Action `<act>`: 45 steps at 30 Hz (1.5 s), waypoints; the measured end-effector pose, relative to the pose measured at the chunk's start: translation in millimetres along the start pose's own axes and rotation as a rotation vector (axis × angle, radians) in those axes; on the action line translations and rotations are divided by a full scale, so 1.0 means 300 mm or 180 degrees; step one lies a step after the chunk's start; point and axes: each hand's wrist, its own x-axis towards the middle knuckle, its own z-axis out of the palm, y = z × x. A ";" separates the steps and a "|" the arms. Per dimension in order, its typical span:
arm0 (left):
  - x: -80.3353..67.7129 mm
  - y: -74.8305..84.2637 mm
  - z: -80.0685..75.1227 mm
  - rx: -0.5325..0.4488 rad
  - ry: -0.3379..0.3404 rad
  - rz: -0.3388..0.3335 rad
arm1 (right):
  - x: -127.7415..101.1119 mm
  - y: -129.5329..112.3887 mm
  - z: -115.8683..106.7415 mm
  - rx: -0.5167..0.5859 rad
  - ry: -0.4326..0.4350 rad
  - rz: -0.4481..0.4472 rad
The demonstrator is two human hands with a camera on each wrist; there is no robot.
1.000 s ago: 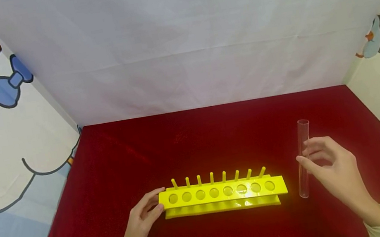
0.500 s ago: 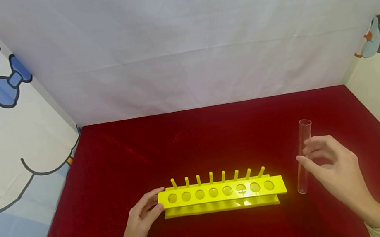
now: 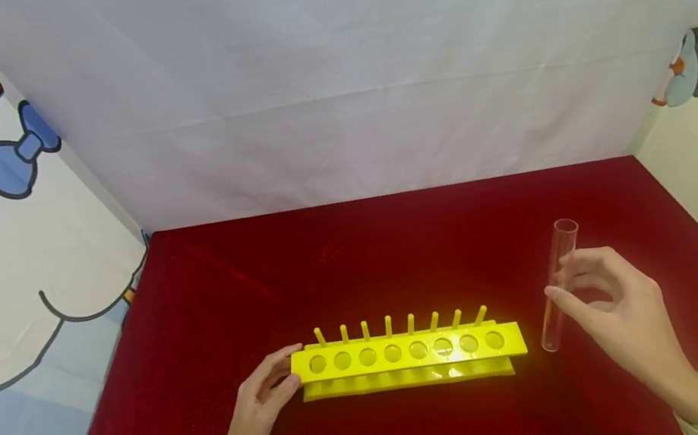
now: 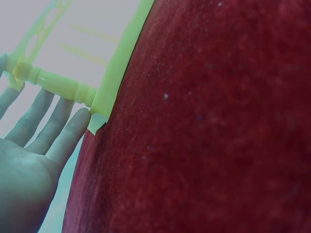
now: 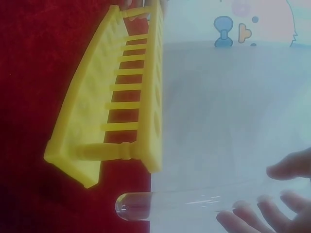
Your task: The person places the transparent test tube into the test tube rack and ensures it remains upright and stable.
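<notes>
Tube [image 3: 559,287] pinched partway up between thumb and fingers [image 3: 574,281] of right hand [image 3: 615,315], clear and empty, tilted with open mouth up and away, rounded bottom low and just right of rack [image 3: 409,358]; whether bottom touches desk [image 3: 356,262] cannot be told. Likely gripped at the middle for control of both ends. In right wrist view, rounded end [image 5: 130,206] just off the rack's near end post. Left hand [image 3: 262,401] flat at rack's left end, fingers [image 4: 53,128] straight and slightly apart, tips pressing the end post, seemingly bracing it against sliding. Yellow, eight empty holes, pegs along far edge, lengthwise across red-clothed desk. White backdrop behind, cartoon-printed sheets either side.
</notes>
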 end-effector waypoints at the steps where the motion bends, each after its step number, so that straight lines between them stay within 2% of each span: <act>1: 0.000 0.000 0.000 0.0000 -0.0001 0.0000 | -0.001 -0.003 0.000 0.0002 -0.0001 0.0000; 13: -0.003 -0.001 0.000 -0.0006 0.0010 -0.0064 | -0.005 -0.026 -0.009 0.0066 -0.0017 0.0072; 22: -0.002 -0.005 0.000 -0.0005 -0.0016 0.0055 | -0.007 -0.047 -0.013 0.0163 0.0008 0.0118; 45: -0.004 0.001 0.000 -0.0004 0.0017 -0.0031 | -0.014 -0.082 -0.015 0.0328 0.0038 0.0143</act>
